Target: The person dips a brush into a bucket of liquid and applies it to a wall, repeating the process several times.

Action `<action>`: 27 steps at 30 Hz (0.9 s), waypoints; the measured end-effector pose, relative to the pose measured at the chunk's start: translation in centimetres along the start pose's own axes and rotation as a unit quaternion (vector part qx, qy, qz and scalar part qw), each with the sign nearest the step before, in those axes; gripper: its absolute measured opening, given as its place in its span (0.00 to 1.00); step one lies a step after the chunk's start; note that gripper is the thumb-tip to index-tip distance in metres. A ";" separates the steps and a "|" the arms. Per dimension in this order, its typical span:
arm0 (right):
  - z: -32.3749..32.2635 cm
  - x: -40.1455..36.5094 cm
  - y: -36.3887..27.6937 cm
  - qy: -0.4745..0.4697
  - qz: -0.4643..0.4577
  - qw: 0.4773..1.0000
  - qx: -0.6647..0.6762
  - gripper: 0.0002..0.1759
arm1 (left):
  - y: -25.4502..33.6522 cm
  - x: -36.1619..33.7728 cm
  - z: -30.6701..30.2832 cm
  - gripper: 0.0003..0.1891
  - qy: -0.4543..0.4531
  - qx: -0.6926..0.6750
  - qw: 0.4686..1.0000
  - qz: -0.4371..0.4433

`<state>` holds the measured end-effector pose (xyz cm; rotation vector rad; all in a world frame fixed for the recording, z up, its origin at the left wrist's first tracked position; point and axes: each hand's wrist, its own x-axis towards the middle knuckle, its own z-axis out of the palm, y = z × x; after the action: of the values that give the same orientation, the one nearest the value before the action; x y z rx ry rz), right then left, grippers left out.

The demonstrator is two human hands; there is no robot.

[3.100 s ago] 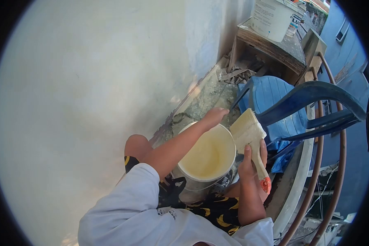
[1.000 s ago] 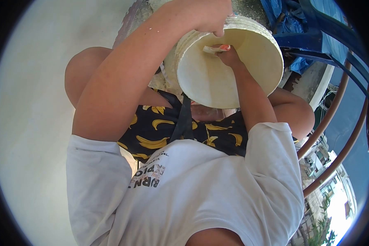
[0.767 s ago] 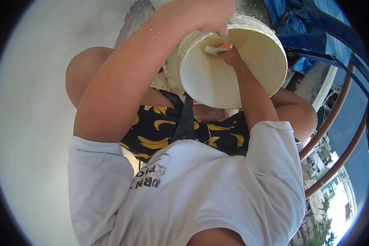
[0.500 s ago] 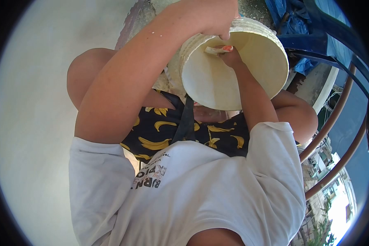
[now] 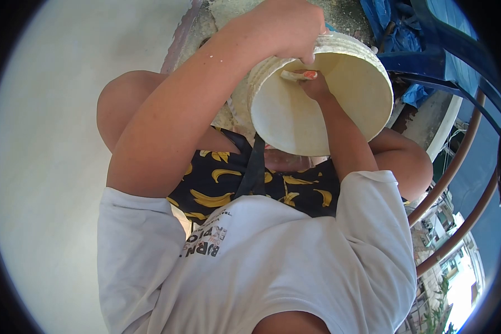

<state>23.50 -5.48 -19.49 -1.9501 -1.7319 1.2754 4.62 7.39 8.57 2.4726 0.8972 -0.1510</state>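
Note:
A cream-white bucket [image 5: 367, 92] is tilted between my knees with its mouth facing me and a rough, crusted rim. My left hand [image 5: 298, 33] is closed over the upper left of that rim, with the finger ends bent just inside. My right hand [image 5: 316, 86] reaches into the bucket, its fingers wrapped round a white-handled tool [image 5: 292, 75] with an orange-red end. The tool's working end is hidden, so its kind cannot be told. It lies close to the inner wall.
A pale wall or floor surface [image 5: 55, 167] fills the left side. At the upper right stand a blue plastic chair [image 5: 417, 62] and blue plastic bags [image 5: 398, 33]. Brown railing bars [image 5: 456, 150] curve along the right, with buildings beyond. Rough, stained concrete [image 5: 345, 14] lies behind the bucket.
The bucket and both hands sit slightly lower in view and a little to the right. My right hand has shifted slightly downward inside the bucket, and both grips stay the same.

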 end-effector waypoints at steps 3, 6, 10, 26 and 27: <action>0.3 0.2 -0.1 -0.006 0.012 1.000 0.007 0.16 | 0.0 -0.3 0.5 0.17 0.009 -0.014 1.000 -0.012; 0.7 0.6 0.1 -0.013 0.026 1.000 0.001 0.16 | -0.3 -0.4 0.7 0.26 0.012 -0.034 0.999 -0.030; -0.7 0.3 -0.6 -0.021 0.028 0.999 0.008 0.16 | -0.3 -0.3 0.3 0.29 -0.011 -0.035 0.998 -0.050; -8.2 -2.2 -8.2 0.003 0.080 0.977 0.198 0.24 | -3.6 1.0 2.0 0.24 0.065 -0.015 0.993 -0.101; -8.9 -2.7 -9.0 -0.005 0.056 0.990 0.130 0.27 | -4.1 1.3 2.6 0.22 0.066 -0.031 0.989 -0.127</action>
<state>24.01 -2.25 -6.97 -1.9119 -1.3951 1.4692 3.20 9.59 4.23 2.3259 1.2528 -0.0451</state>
